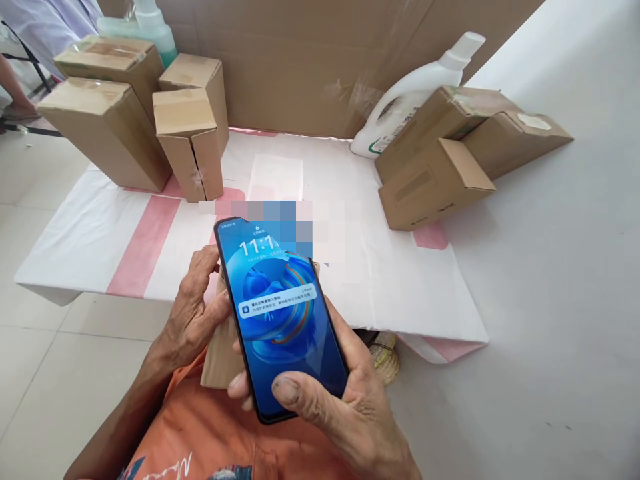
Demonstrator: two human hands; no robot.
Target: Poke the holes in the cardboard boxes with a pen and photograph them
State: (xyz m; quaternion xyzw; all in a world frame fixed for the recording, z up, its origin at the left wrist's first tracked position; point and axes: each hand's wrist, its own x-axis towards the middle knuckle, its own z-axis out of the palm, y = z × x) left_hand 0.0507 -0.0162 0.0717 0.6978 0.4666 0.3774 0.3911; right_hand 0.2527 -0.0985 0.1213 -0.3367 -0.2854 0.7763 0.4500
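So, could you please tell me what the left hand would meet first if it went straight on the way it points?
Most likely the pink-and-white tablecloth ahead of the left hand, though depth is unclear from one view and the phone hides part of that hand.

The lit, blue-screened phone point(283, 330) slants over a brown box point(221, 360).

An orange top point(200, 437) covers the front, white script lettering point(175, 468) low down, dark-blue patches point(236, 473) either side. The left hand point(193, 310) and right hand point(345, 407) look ungloved, the left forearm point(125, 410) sleeveless.
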